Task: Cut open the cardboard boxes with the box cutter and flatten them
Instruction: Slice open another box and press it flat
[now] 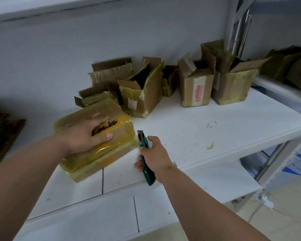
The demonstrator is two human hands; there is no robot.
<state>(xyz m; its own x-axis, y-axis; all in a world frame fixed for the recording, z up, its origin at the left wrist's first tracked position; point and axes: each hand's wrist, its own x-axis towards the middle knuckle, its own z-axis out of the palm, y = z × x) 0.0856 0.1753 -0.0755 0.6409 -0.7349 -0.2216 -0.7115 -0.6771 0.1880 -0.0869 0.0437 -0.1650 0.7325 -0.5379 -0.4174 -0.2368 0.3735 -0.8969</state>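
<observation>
Taped box (96, 141) lies flat at the front left of the white bench (215, 136), wrapped in yellowish tape and closed. The left hand (89, 134) rests palm-down on its top face, fingers straight and spread, pressing the box against the bench. A dark printed mark on the top face is partly covered by the fingers.

The cutter (145, 157), green with a short exposed blade, is held by the right hand (155, 153), whose fingers are curled round the handle. The blade points away from the person and sits just beside the right front corner of the taped box; contact with the tape cannot be confirmed.

Behind the taped box, a flat box (94, 98) with loose flaps lies on the bench, touching or nearly touching the rear edge of the taped box. Further back stands a row of opened boxes: an open box (142, 96) with raised flaps directly behind, a small box (169, 80) half hidden beside it, a tall box (195, 87) bearing a red-printed label, and a right box (233, 86) with yellowish tape at its base. All stand against or near the wall (76, 40).

A scrap of tape (211, 146) lies on the bench, well apart to the right of the cutter. Dark cardboard (2, 129) sits at the left edge of the view. More cardboard (290, 65) lies on a neighbouring shelf at the far right.
</observation>
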